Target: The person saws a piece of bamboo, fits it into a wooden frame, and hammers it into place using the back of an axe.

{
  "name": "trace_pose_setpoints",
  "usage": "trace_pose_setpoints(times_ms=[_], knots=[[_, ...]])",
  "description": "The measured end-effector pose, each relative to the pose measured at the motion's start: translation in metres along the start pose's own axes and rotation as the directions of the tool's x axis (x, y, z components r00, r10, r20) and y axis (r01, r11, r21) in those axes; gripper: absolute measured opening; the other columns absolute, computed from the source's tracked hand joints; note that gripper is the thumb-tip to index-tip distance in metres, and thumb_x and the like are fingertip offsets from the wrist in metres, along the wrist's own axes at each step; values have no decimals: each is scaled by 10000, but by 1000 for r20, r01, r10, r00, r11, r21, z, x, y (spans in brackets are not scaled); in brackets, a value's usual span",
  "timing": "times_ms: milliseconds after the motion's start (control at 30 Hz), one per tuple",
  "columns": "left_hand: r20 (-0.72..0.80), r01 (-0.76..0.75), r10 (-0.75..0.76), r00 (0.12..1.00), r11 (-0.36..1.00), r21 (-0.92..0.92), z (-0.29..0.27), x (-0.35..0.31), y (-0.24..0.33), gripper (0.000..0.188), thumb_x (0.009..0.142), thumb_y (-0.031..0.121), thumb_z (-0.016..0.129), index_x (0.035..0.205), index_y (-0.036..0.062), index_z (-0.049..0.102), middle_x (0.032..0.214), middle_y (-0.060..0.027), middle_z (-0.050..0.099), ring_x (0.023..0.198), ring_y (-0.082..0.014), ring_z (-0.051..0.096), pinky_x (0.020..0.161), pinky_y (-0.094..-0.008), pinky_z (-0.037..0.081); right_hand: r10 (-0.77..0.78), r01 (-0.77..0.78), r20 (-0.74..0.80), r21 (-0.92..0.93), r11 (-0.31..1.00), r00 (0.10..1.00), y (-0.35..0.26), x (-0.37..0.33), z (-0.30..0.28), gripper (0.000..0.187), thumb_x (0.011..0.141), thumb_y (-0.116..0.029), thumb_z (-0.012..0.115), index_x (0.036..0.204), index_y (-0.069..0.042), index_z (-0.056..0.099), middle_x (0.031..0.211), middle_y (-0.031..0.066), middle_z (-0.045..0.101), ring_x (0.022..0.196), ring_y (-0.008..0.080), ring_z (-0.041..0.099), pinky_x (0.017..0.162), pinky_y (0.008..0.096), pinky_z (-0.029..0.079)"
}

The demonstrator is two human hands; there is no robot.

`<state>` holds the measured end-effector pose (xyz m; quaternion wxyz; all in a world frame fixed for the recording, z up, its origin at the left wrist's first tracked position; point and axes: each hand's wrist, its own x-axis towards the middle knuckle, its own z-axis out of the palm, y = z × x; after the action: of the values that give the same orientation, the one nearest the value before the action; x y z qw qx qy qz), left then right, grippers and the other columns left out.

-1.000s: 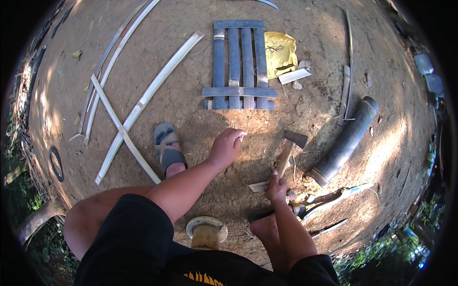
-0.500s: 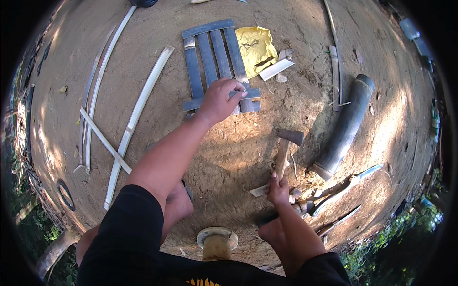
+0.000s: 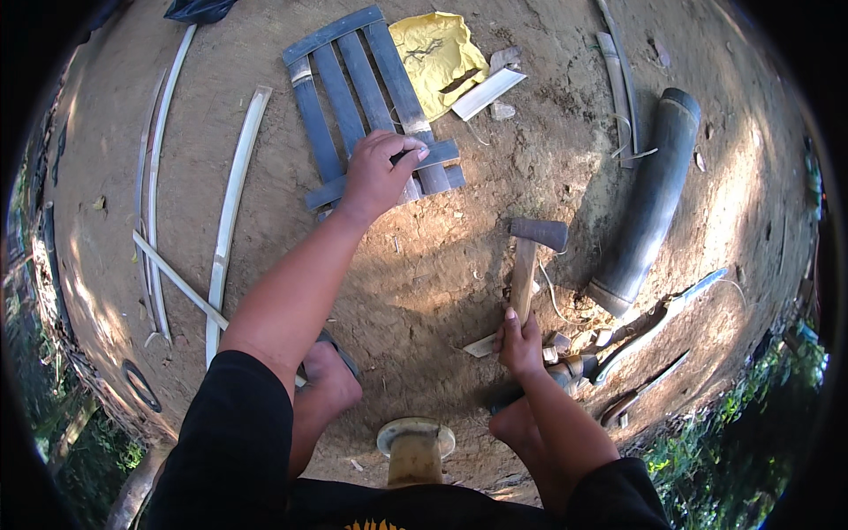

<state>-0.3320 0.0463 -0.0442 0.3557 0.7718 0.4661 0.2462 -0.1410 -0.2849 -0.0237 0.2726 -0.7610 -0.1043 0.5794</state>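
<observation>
The dark-grey slatted bamboo frame (image 3: 365,79), long axis toward eleven o'clock, lies beneath the nearer left hand (image 3: 380,175), fingertips pinched (contents unclear), the right hand (image 3: 519,344) gripping a wooden-handled metal hatchet (image 3: 524,269)

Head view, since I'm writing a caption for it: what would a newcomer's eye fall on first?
Probably the dark slatted frame, above and left of centre, with the left hand over its near end. The bright yellow sheet to its right also stands out. So does the wooden-handled tool in the right hand, right of centre.
</observation>
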Motion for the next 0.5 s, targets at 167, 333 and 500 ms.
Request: trace_pose_setpoints(times_ms=[167, 333, 500], knots=[[-35, 3, -2, 999, 999, 43, 5, -1, -4, 159, 904, 206, 771, 978, 66, 783, 919, -109, 725, 914, -271, 685, 833, -381, 528, -4, 4, 1, -18, 1000, 1000, -4, -1, 0, 368, 1094, -396, 507, 1066, -30, 517, 680, 26, 581, 566, 124, 575, 553, 304, 469], [-34, 16, -14, 999, 998, 55, 8, 1, -3, 169, 904, 210, 767, 980, 60, 781, 921, -123, 725, 906, -290, 687, 838, -385, 527, 1, -2, -12, -52, 999, 1000, -2, 0, -1, 383, 1091, -409, 509, 1061, -28, 522, 699, 32, 592, 564, 132, 589, 553, 310, 483], [-34, -27, 29, 999, 997, 68, 9, 1, -4, 160, 907, 209, 754, 952, 57, 765, 931, -116, 724, 916, -296, 684, 844, -398, 517, -1, 0, -18, -63, 998, 1000, -2, -1, -1, 393, 1089, -415, 510, 1051, -24, 520, 699, 37, 596, 563, 135, 595, 549, 313, 487]])
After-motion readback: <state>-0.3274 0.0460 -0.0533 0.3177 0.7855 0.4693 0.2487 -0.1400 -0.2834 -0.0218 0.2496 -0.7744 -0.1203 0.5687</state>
